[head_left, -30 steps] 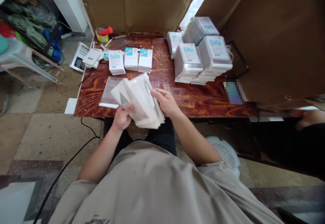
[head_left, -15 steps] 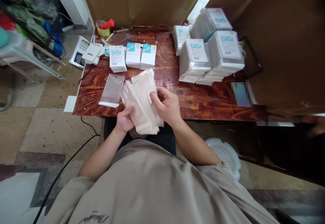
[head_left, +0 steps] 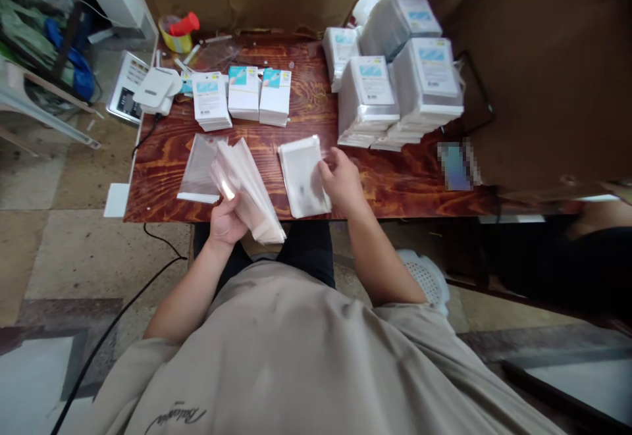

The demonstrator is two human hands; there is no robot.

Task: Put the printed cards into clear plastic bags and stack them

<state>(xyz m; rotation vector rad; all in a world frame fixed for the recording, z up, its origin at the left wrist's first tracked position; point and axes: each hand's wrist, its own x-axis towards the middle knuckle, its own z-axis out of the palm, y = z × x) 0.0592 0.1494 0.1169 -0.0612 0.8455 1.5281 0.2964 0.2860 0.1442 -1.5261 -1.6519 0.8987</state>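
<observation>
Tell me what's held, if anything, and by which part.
The left hand grips a bundle of clear bags by its left edge. The right hand is at the right edge of another stack; whether it grips cannot be told.

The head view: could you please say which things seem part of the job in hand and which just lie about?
Likely the job's: clear bags in left hand; bag stack by right hand; printed cards; tall stacks.

Probably lying about: yellow roll; white device.
</observation>
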